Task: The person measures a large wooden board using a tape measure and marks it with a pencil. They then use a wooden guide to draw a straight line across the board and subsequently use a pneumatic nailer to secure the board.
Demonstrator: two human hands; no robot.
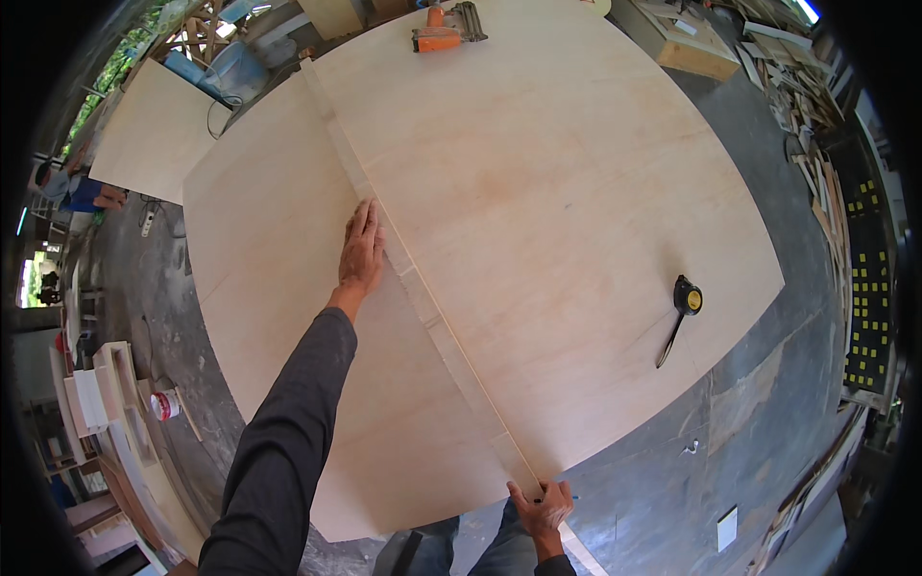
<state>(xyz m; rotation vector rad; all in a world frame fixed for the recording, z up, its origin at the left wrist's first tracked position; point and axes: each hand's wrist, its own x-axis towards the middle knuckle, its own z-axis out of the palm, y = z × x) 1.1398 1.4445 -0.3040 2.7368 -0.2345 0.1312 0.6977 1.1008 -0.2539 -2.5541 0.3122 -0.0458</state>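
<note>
"Across the broad, pale plywood surface (595, 221), what was lying?"

"A long, narrow, flat strip of pale wood (438, 324), running from the far edge to the near one."

"Was it heavy?"

"Light for its length, I judged, and thin enough to bow if lifted by one end. The face looked dry rather than slippery. Short cross-lines marked it, perhaps joints, so it could have been weaker there."

"And beside it?"

"An orange-and-dark-grey nail gun (445, 29) rested by the far edge, to the right of the strip and apart from it."

"The hands?"

"The left hand (360, 254) lay at the strip's left edge, partway along, its fingers straight and nearly together, clasping nothing. The right hand (544, 511) was at the near end, its thumb and fingers bent and a little parted; I couldn't tell whether they pinched the wood."

"Where was the best hold?"

"On both long edges, I thought, hands well apart and clear of the cross-lines. A black-and-yellow tape measure (688, 296) sat well off to the right."
</note>
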